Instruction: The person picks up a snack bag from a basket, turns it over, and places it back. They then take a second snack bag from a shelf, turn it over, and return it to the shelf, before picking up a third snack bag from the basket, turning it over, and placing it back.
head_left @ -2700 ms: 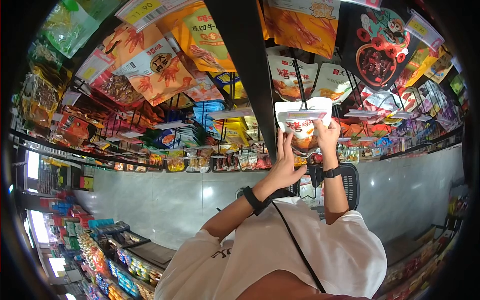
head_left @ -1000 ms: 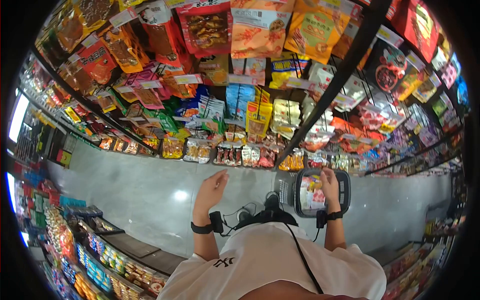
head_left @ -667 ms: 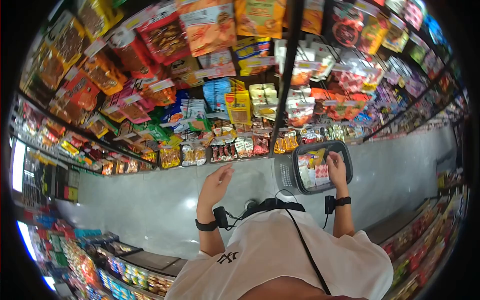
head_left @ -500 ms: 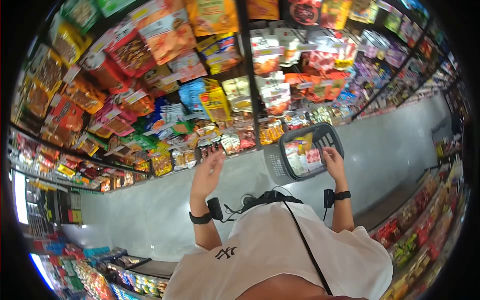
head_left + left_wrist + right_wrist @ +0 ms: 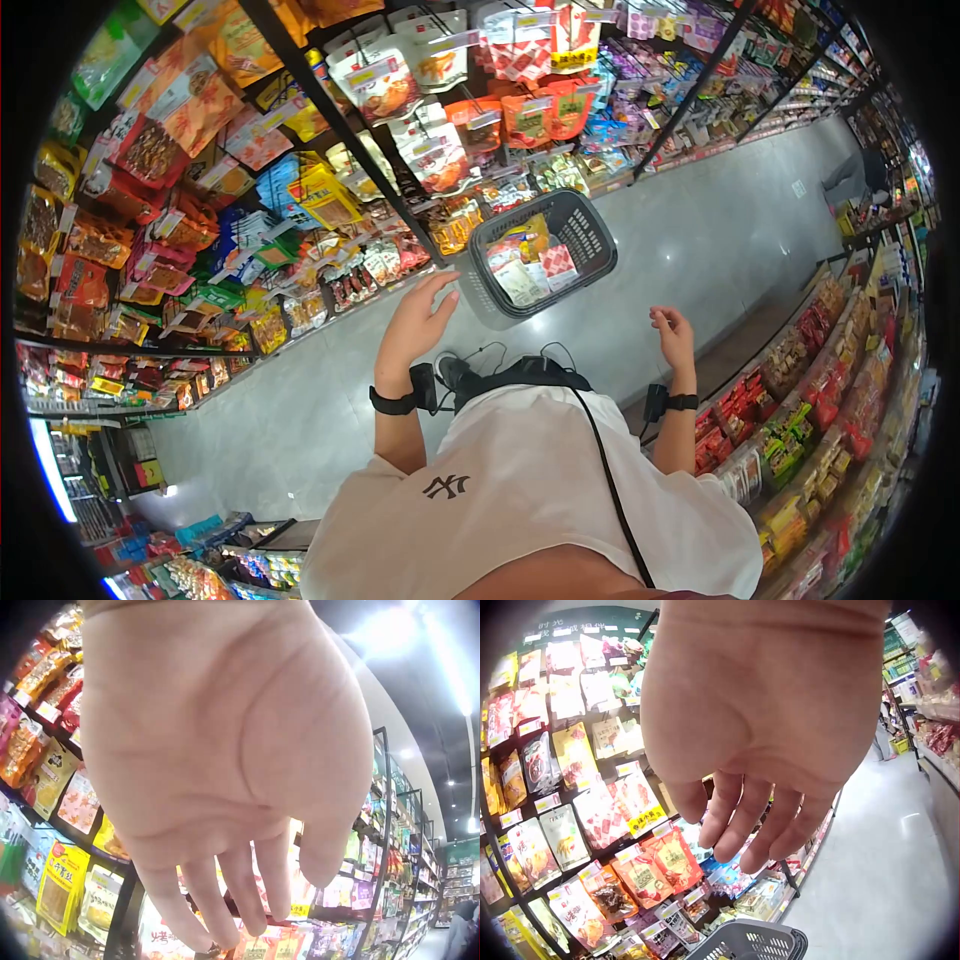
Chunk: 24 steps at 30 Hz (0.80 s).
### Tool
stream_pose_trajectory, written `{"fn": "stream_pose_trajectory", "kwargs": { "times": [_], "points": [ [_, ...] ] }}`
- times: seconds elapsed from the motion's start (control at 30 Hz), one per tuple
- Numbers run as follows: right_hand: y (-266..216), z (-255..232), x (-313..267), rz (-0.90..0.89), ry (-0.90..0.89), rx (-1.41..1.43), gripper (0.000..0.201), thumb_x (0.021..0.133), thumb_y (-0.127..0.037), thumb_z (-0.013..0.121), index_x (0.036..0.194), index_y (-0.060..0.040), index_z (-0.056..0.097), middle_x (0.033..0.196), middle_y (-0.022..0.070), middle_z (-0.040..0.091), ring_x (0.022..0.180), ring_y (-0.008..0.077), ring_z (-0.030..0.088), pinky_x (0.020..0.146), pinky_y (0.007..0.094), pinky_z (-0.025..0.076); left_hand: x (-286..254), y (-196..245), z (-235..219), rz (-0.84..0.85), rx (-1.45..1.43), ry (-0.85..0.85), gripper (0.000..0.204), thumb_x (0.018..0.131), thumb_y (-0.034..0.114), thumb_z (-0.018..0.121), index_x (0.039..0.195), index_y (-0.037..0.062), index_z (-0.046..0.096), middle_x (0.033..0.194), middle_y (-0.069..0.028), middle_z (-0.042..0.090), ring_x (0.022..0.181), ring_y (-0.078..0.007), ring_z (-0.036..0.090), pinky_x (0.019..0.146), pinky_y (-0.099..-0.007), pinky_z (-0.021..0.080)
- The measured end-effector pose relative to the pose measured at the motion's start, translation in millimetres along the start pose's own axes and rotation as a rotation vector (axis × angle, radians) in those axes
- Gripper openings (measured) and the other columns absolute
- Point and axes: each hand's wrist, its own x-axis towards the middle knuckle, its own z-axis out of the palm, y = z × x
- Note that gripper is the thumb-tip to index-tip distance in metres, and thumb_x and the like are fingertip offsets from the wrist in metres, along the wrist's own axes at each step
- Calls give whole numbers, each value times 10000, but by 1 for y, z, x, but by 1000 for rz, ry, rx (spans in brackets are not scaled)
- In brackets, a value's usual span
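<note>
A dark grey shopping basket (image 5: 590, 228) stands on the shop floor in front of me, with several snack packets (image 5: 528, 271) lying in it. My left hand (image 5: 418, 318) is raised just left of the basket, fingers straight, holding nothing. My right hand (image 5: 672, 335) hangs lower to the right of the basket, fingers loosely bent and empty. The left wrist view shows the left hand (image 5: 217, 772) open before hanging snack bags. In the right wrist view the right hand (image 5: 757, 727) is relaxed above the basket rim (image 5: 754, 942).
Racks of hanging snack bags (image 5: 300, 190) fill the left and top of the head view. Low shelves of packaged goods (image 5: 820, 400) run along the right. A grey tiled aisle floor (image 5: 700, 230) lies between them. A person (image 5: 850, 180) stands far down the aisle.
Both hands have let go of the white snack packet at the rack. The right hand dipped to the basket, then drew back empty. My view has swung right down the aisle.
</note>
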Motion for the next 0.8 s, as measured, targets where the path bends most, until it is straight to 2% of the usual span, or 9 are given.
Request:
{"fn": "stream_pose_trajectory", "kwargs": {
  "times": [0.1,0.27,0.4,0.5,0.6,0.67,0.77,0.8],
  "points": [
    [3,-10,-3,7,10,15,270,1044,-224,633,1155,1,732,1026,82,765,913,157,697,851,297,545,1,8,14,-55,-19,-67,375,1026,215,632,1347,22,642,1303,-203,676,1205,-379,641,1000,-414,507],
    [0,6,6,32,-100,14,280,1047,-228,631,1174,2,727,1038,71,757,924,146,684,858,297,540,7,12,14,-94,0,-103,400,1022,252,649,1349,22,642,1274,-205,688,1169,-383,657,988,-419,516],
    [-34,30,19,36,-214,4,295,1047,-239,631,1193,0,724,1060,63,752,925,137,669,859,297,536,10,0,9,-74,11,-85,424,1022,289,661,1349,19,642,1257,-212,698,1152,-373,669,976,-423,525],
    [-39,43,41,45,-300,-13,326,1058,-245,617,1213,26,711,1100,107,754,996,178,680,918,323,529,12,-8,-1,-106,-17,-67,436,1022,302,666,1352,18,642,1277,-216,699,1160,-361,676,969,-423,532],
    [-50,57,63,16,-310,-68,296,1047,-238,630,1198,-2,726,1052,61,754,929,137,668,865,301,536,15,-17,-13,-168,-72,-43,440,1022,303,666,1356,18,642,1303,-219,696,1170,-349,684,967,-416,538],
    [-54,71,78,16,-329,-60,292,1045,-237,634,1191,-2,728,1038,58,755,926,138,669,860,300,536,17,-25,-20,-239,-98,-36,440,1024,304,663,1359,18,642,1306,-220,698,1174,-346,691,965,-415,543],
    [-66,92,99,26,-370,-72,285,1040,-237,647,1188,-8,732,1024,51,758,915,133,664,850,297,535,18,-55,-17,-207,-58,0,437,1030,302,652,1360,16,640,1277,-217,712,1160,-340,704,953,-413,555],
    [-72,98,105,31,-389,-84,282,1038,-237,653,1188,-11,733,1020,49,758,911,130,662,845,295,534,22,-61,-18,-243,-57,-27,437,1032,301,649,1361,15,638,1272,-216,715,1159,-338,706,954,-413,555]
  ]
}}
